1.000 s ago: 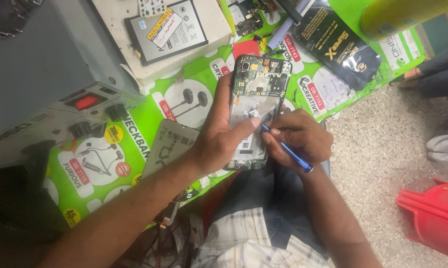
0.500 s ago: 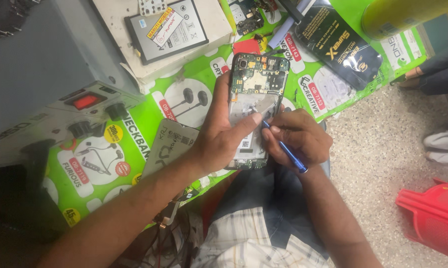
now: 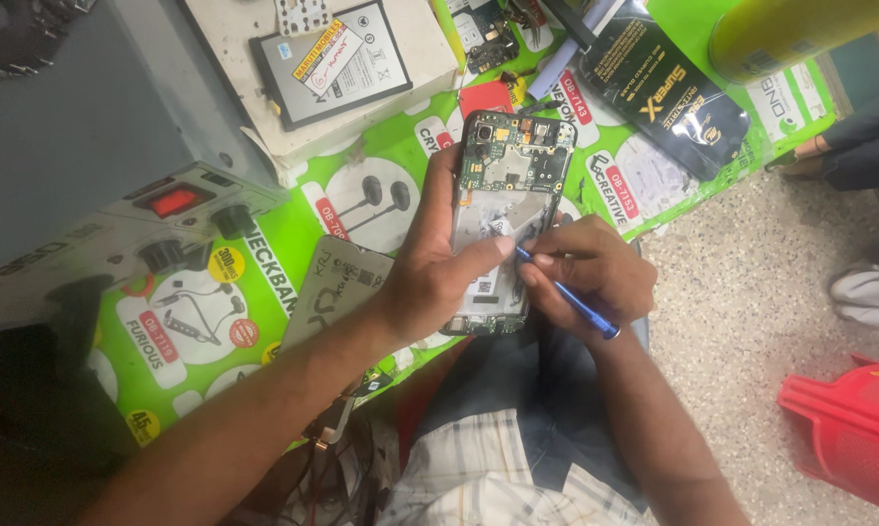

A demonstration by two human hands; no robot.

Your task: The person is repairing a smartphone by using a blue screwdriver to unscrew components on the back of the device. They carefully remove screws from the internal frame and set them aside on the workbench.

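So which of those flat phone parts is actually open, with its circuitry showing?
The opened phone held in the left hand, green boards exposed. The battery on the white box and the black packet are closed.

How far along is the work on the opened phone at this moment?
Done: the phone has its back off, circuit board exposed. In hand: the left hand holds it while the right hand works a blue tool inside. Left: the phone is not yet closed.
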